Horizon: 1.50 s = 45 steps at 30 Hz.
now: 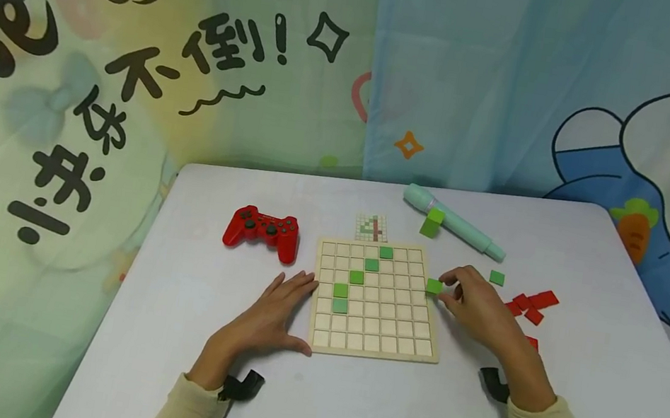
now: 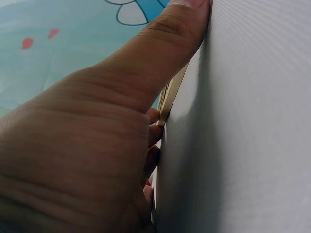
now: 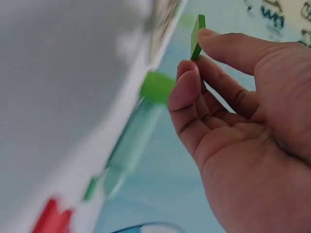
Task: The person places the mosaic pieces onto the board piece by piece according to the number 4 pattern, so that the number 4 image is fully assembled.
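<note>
A square wooden grid board (image 1: 383, 326) lies on the white table, with several green square tiles (image 1: 357, 277) set in its cells along a rough diagonal. My left hand (image 1: 268, 317) rests at the board's left edge, fingers straight and spread, thumb (image 2: 165, 36) by the near corner. Between thumb and fingertips my right hand (image 1: 481, 312) pinches a green square tile (image 3: 197, 38) at the board's right edge. In the right wrist view that tile is held edge-on. Behind the board lies a small pattern card (image 1: 371, 228) showing a coloured grid picture.
A red game controller (image 1: 262, 231) sits left of the board. At the back right lie a mint-green pen-shaped tube (image 1: 467, 229) and green blocks (image 1: 431, 223) in front of it. One loose green tile (image 1: 497, 278) and several red tiles (image 1: 544, 300) lie right of my right hand.
</note>
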Motion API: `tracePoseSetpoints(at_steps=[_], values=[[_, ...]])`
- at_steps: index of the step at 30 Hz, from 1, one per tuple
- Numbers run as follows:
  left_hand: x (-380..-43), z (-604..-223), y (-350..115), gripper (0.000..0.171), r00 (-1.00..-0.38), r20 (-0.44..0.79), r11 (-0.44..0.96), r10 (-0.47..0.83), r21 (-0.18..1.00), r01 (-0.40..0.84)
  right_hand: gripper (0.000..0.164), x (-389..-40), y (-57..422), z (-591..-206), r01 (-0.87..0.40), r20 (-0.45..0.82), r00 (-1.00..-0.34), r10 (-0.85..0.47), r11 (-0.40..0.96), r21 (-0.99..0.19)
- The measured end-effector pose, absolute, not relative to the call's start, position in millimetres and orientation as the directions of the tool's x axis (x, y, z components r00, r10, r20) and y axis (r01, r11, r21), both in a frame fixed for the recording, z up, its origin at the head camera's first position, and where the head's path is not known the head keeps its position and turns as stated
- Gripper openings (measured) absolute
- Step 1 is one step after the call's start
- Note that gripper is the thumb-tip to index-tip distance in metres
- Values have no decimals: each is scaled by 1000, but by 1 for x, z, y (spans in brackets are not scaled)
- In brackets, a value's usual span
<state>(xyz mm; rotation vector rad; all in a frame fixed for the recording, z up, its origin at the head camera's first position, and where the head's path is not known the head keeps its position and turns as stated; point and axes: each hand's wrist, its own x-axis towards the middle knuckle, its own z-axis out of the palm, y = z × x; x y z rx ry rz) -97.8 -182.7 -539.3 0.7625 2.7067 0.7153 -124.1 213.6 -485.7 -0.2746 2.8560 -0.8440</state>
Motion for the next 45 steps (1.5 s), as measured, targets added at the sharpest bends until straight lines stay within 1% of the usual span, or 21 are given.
tracePoseSetpoints(at_steps=[3,6,10,13,15,19,26,31,35,37,39,42,45], values=[[-98,-540,-183,124,-836,-96,749,541,507,426,31,-121,194,-476,-180,-101,-954,-284,807,-563],[-98,-541,-183,124,-835,-93,750,542,502,431,26,-119,173,-473,-250,-112,-920,-375,784,-568],[-99,-542,-183,124,-832,-89,744,548,506,436,19,-117,147,-477,-372,-95,-860,-502,742,-558],[-99,-542,-182,124,-830,-87,739,551,514,436,16,-116,133,-484,-427,-83,-827,-555,719,-548],[-99,-541,-181,124,-829,-87,737,552,516,436,15,-115,126,-488,-439,-91,-818,-568,718,-541],[-99,-540,-179,124,-826,-85,736,557,511,444,15,-114,118,-491,-426,-115,-823,-556,738,-524],[-99,-536,-178,124,-827,-70,734,559,507,453,10,-116,110,-493,-459,-70,-820,-568,726,-512],[-99,-536,-178,124,-826,-74,734,559,508,451,14,-117,111,-494,-447,-83,-820,-566,725,-523],[-98,-537,-178,124,-826,-63,729,561,511,456,23,-116,125,-494,-400,-97,-840,-534,730,-554],[-98,-539,-178,124,-824,-67,729,562,511,455,27,-115,139,-492,-360,-87,-868,-488,741,-567],[-98,-540,-178,125,-824,-70,729,562,513,454,29,-115,158,-489,-312,-50,-910,-411,760,-569],[-98,-541,-179,125,-829,-76,736,554,509,446,30,-119,192,-486,-194,30,-975,-219,786,-586],[-98,-542,-181,125,-836,-84,746,543,506,434,30,-125,226,-487,-59,89,-996,-5,781,-622]])
